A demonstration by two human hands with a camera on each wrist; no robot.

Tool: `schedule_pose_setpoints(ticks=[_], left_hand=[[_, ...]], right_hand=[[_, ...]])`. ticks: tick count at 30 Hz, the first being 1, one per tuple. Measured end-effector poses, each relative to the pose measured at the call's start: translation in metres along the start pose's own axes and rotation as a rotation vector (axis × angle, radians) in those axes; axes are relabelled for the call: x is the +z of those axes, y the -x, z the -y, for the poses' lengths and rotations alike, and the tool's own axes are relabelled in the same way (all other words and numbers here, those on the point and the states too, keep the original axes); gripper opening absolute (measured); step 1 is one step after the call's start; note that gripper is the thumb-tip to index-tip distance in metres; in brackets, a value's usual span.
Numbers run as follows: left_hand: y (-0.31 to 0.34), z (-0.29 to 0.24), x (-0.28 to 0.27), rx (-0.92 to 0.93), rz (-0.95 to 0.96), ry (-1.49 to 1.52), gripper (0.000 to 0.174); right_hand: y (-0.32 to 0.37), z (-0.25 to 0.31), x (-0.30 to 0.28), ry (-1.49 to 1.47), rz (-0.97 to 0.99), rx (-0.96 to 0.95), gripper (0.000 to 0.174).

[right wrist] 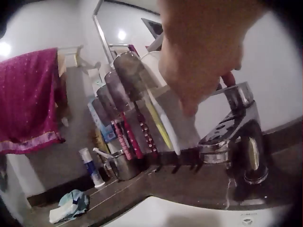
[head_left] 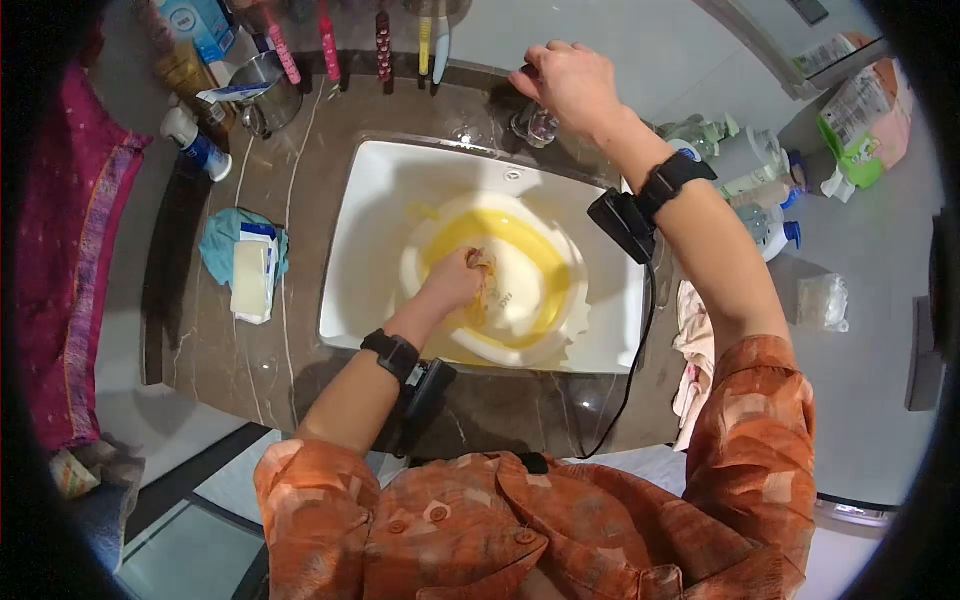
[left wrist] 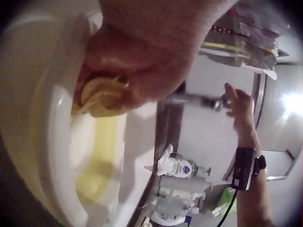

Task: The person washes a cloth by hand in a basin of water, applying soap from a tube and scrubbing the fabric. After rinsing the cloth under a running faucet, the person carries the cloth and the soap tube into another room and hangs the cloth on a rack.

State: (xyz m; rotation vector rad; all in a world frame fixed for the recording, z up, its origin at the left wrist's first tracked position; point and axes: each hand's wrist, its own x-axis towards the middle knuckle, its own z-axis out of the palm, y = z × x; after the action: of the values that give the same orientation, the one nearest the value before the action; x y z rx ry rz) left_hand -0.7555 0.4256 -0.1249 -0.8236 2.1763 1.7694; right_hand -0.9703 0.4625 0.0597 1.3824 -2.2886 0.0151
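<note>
My left hand (head_left: 452, 283) is down inside a white basin (head_left: 574, 300) holding yellow-tinted water, gripping a crumpled, wet, yellowish cloth-like item (left wrist: 105, 97). Fingers and palm cover part of that item, so its exact kind stays unclear. The basin sits in a white rectangular sink (head_left: 350, 240). Reaching to the back of the counter, my right hand (head_left: 578, 88) is at the chrome faucet (right wrist: 229, 135), with thumb and fingers around the handle on its top. In the right wrist view the wrist and back of the hand hide most of those fingers.
Left of the sink lie a teal cloth (head_left: 222, 238) and a white packet (head_left: 252, 275). A metal cup (head_left: 275, 100) and toothpaste tube (head_left: 197, 146) stand farther back. Toothbrushes (head_left: 383, 45) hang behind. Bottles (head_left: 750, 165) crowd the right side, near a pink cloth (head_left: 692, 350).
</note>
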Motion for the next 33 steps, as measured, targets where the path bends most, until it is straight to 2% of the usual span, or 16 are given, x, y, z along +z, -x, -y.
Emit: schedule_pose_setpoints(ticks=[1,3,6,8,10,12,15,17,21,23,25,27,28,29,31,33], left_hand=[[-0.004,0.004,0.002,0.020,-0.018,0.055,0.039],[-0.011,0.011,0.007,0.036,-0.036,0.117,0.038],[-0.022,0.010,0.008,0.051,-0.032,0.152,0.037],[-0.019,0.004,0.011,-0.028,-0.035,0.252,0.037],[-0.021,0.004,0.013,-0.007,-0.050,0.260,0.037],[-0.022,-0.006,0.011,0.021,-0.064,0.255,0.037],[-0.016,-0.018,0.010,-0.052,-0.044,0.304,0.039],[-0.032,-0.002,0.016,0.059,-0.086,0.254,0.040],[-0.041,0.006,0.019,0.033,-0.081,0.280,0.041],[-0.040,0.006,0.017,0.049,-0.110,0.215,0.041],[-0.042,0.009,0.017,0.026,-0.100,0.259,0.042],[-0.047,0.015,0.017,0.006,-0.089,0.298,0.043],[-0.051,0.021,0.017,0.026,-0.070,0.273,0.044],[-0.053,0.025,0.016,0.046,-0.050,0.244,0.045],[-0.053,0.029,0.013,0.040,-0.031,0.263,0.045],[-0.048,0.027,0.010,0.038,0.005,0.268,0.045]], right_hand=[[-0.011,-0.005,-0.003,0.000,0.001,-0.005,0.032],[-0.031,-0.019,-0.010,-0.116,0.076,0.214,0.037],[-0.018,-0.019,-0.003,-0.287,0.053,0.092,0.037],[-0.004,-0.003,-0.015,-0.259,0.140,0.097,0.033],[0.008,-0.001,-0.005,-0.056,0.002,-0.035,0.027],[0.003,-0.009,-0.002,-0.040,0.070,-0.007,0.023],[0.000,-0.022,0.003,-0.100,0.123,0.041,0.027],[-0.005,-0.034,0.006,-0.336,0.093,0.173,0.028],[0.005,-0.038,0.004,-0.463,0.085,0.181,0.028],[0.026,-0.047,0.011,-0.691,-0.135,0.204,0.028],[0.062,-0.049,0.014,-0.840,-0.051,0.438,0.028],[0.113,-0.049,0.033,-0.733,0.216,0.553,0.029],[0.147,-0.047,0.058,-0.894,0.339,0.684,0.037],[0.170,-0.039,0.071,-0.773,0.568,0.741,0.046],[0.206,-0.010,0.086,-0.662,0.643,0.817,0.050],[0.212,0.006,0.087,-0.722,0.889,0.682,0.047]])
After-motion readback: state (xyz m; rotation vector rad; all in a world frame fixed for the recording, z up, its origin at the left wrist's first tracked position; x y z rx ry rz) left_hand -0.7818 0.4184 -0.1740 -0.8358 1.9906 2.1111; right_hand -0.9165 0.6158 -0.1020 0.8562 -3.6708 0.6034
